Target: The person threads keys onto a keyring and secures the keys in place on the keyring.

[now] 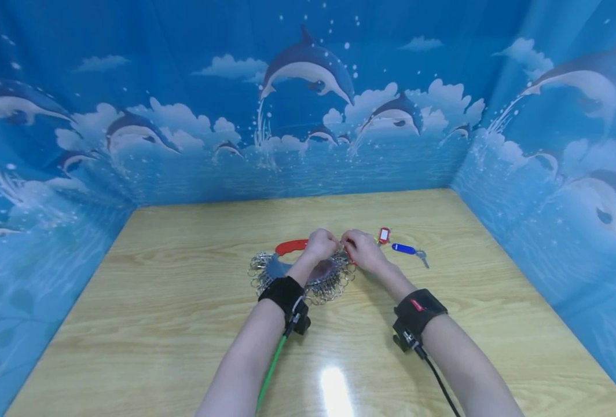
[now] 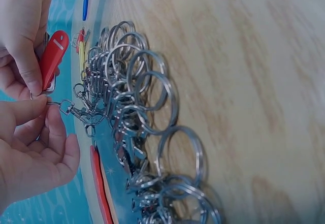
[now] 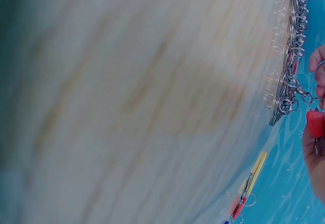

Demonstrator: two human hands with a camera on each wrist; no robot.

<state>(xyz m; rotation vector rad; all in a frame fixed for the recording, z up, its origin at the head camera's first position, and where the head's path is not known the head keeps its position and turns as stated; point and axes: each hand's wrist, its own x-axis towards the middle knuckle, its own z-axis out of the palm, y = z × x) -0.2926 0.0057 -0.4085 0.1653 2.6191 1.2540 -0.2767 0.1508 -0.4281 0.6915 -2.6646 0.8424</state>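
Observation:
A hoop with a red handle and many metal clasps and split rings lies on the table, its middle partly hidden by my left forearm. My left hand pinches a metal ring joined to one of the clasps; its other fingers curl loosely. Close against it, my right hand holds a red key tag between thumb and fingers. In the left wrist view, the tag's small wire ring meets the left fingertips. Whether the two rings are linked cannot be seen.
Right of the hands lie a red key tag with a white label, a blue key tag with a key, and a yellow tag. Dolphin-print curtains enclose the wooden table at the back and sides.

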